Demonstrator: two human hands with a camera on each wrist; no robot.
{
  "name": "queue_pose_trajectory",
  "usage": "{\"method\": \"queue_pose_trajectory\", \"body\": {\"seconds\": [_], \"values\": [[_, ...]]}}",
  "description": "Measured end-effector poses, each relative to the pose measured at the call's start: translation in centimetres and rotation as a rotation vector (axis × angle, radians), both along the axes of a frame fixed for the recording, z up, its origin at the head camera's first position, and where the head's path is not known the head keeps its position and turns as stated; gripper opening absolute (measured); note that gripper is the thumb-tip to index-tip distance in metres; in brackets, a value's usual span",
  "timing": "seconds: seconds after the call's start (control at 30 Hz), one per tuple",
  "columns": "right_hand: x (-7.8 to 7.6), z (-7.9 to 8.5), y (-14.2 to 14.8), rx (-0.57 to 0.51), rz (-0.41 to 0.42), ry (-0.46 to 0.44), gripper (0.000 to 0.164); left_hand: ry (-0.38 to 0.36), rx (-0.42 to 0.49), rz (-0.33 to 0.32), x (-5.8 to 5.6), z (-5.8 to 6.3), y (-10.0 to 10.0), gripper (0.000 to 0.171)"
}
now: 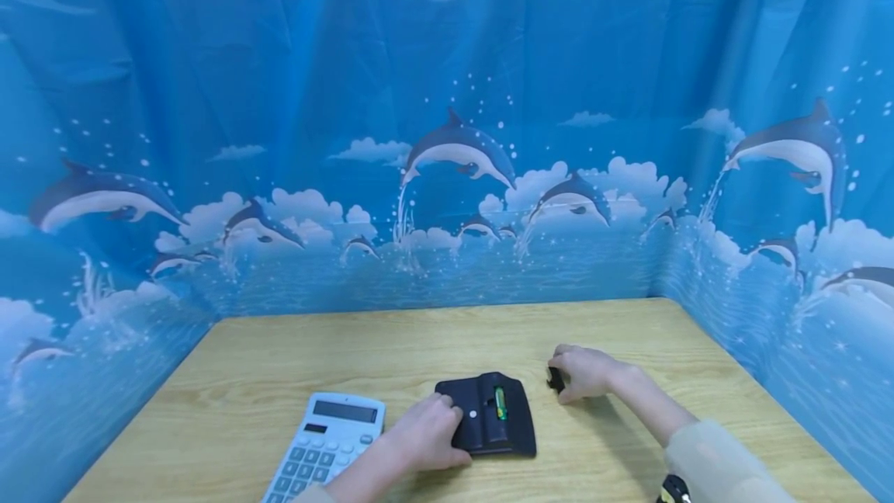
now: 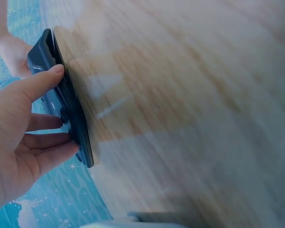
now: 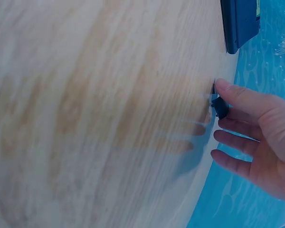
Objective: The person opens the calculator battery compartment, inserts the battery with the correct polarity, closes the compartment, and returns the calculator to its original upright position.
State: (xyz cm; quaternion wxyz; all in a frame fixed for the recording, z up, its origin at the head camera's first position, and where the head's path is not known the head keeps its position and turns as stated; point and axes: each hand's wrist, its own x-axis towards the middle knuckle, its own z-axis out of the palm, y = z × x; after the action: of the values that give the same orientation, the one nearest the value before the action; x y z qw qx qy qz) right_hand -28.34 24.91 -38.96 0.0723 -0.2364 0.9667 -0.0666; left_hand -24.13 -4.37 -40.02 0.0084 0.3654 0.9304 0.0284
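A black flat device [image 1: 485,427] lies back side up on the table, its battery slot uncovered and a green battery [image 1: 500,402] inside. My left hand [image 1: 427,435] grips its left side, the thumb at the near edge and the fingertips along the other edge. To the right, my right hand [image 1: 587,375] pinches a small black cover [image 3: 220,107] between thumb and index finger, close over the tabletop. In the right wrist view the other fingers of that hand are spread apart, holding nothing.
A light blue calculator [image 1: 328,441] lies face up beside my left forearm. The wooden table [image 1: 335,348] ends at a blue dolphin curtain [image 1: 391,270] at the back and sides. A black and yellow item [image 1: 673,489] shows by my right sleeve.
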Motion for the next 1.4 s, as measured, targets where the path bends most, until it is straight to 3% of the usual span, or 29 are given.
{"method": "queue_pose_trajectory", "body": {"seconds": [0.4,0.63,0.87,1.07,1.4], "values": [[-0.3,-0.7,0.2,-0.088,0.054,0.098,0.039,-0.009,0.001,0.007,-0.1,-0.1,0.0,0.048],[-0.3,-0.7,0.1,-0.079,0.055,0.107,0.051,-0.003,-0.005,0.006,0.0,0.0,0.1,0.048],[-0.1,-0.6,-0.3,-0.096,0.025,0.056,0.041,0.006,-0.001,0.000,0.0,-0.1,0.0,0.048],[0.0,-0.7,-0.4,-0.122,0.005,0.054,0.047,0.016,-0.001,-0.004,0.1,-0.1,0.0,0.048],[0.1,0.1,-1.1,-0.263,0.028,0.058,0.059,0.019,0.001,-0.008,0.0,-0.3,0.0,0.048]]}}
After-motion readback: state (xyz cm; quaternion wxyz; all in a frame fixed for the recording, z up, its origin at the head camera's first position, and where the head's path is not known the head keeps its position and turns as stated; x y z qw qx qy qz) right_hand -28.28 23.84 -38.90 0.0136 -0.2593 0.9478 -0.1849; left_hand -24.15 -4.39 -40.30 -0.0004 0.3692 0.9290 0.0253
